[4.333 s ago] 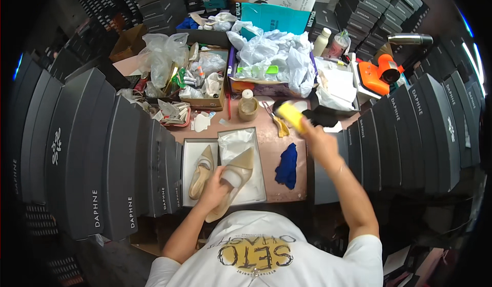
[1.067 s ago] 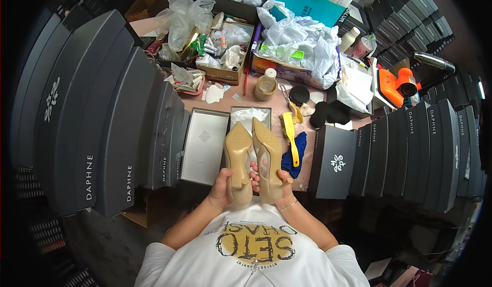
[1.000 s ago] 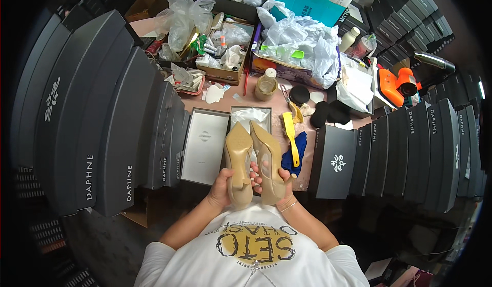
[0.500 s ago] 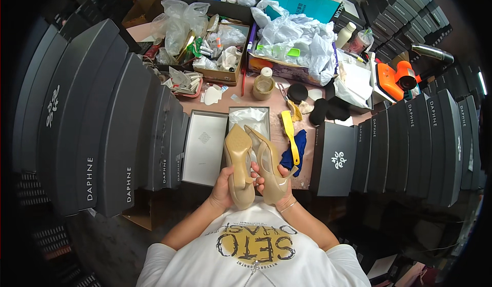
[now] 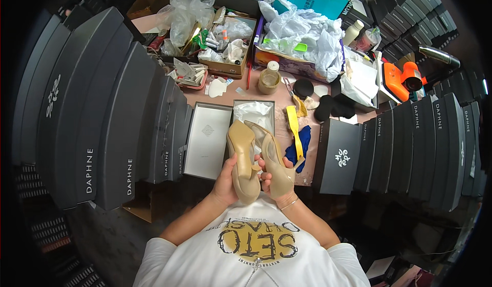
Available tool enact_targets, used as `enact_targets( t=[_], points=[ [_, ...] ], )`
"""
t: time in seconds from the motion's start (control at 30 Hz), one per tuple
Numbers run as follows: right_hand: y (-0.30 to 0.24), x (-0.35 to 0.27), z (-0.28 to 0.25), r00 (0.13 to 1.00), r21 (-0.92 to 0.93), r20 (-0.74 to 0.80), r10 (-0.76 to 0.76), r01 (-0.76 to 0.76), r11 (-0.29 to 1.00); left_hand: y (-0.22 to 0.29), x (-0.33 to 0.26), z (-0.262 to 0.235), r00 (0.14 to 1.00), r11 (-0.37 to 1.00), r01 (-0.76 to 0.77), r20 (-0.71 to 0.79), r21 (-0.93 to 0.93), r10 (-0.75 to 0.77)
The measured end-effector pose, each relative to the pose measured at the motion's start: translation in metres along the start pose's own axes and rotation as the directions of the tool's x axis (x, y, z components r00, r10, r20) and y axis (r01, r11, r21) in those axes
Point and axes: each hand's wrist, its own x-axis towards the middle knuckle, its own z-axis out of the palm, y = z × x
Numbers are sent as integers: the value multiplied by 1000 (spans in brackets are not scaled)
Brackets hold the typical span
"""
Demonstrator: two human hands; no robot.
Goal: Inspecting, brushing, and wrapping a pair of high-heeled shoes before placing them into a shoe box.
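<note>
I hold a pair of beige heeled shoes side by side above the table's near edge. My left hand [image 5: 224, 182] grips the left shoe [image 5: 240, 146], whose tan sole faces up. Around the right shoe [image 5: 280, 177], a slingback, my right hand [image 5: 281, 195] is closed, with a bracelet at its wrist. The toes point away from me and the heel ends are nearest my shirt. Just beyond the toes lies an open grey shoebox [image 5: 270, 115] with white tissue paper [image 5: 251, 111] inside. Its pale lid [image 5: 207, 141] rests to the left.
A yellow-handled brush [image 5: 294, 128] lies on a blue cloth [image 5: 305, 138] at the right. Behind stand a glue jar [image 5: 269, 79], a carton of clear bags [image 5: 302, 36] and a box of supplies [image 5: 233, 67]. Dark shoeboxes [image 5: 115, 133] wall the left, and more shoeboxes [image 5: 335, 156] line the right.
The table and boxes sit slightly further right and higher in view. Both shoes stay in my hands, turned a little, with the left sole more tilted.
</note>
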Motion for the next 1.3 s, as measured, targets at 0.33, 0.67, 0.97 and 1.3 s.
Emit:
enact_targets(
  t=[0.33,0.67,0.97,1.3],
  points=[
    [-7,-5,-2,1000,-95,29,-10,13,995,-2,2,-14,999,999,44,-8,-10,-44],
    [-6,-1,24,995,-469,-100,11,-57,881,2,13,-34,988,1000,16,156,11,-18],
    [-11,-14,33,976,-984,-166,-142,-153,95,41,14,-57,946,882,-54,306,468,-105],
    [-12,2,24,956,-981,-188,-225,-195,-10,54,4,-65,988,829,-107,151,549,27]
  ],
)
